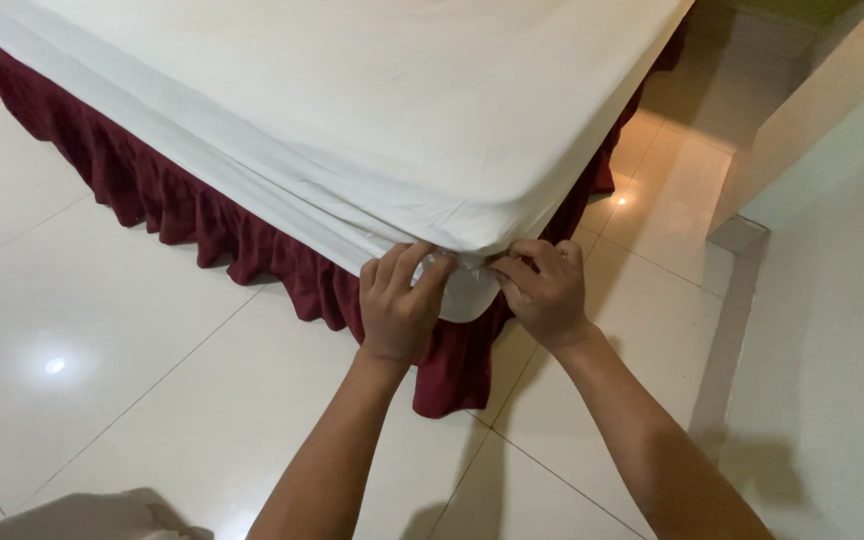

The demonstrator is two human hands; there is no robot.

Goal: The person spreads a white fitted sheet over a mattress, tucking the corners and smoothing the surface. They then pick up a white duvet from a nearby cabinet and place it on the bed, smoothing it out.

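Matt white cloth sheet, smooth; ruffled maroon fabric skirt at 9 o'clock; glossy pale floor tiles at 7 o'clock.

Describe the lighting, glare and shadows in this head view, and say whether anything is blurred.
Head view: even indoor light; bright glare spots on the glossy floor tiles; soft shadows fall under the mattress corner and on the wall at right; left hand, right hand and white sheet are sharp, no visible blur.

Bed with white sheet over it; maroon skirt on glossy tiled floor
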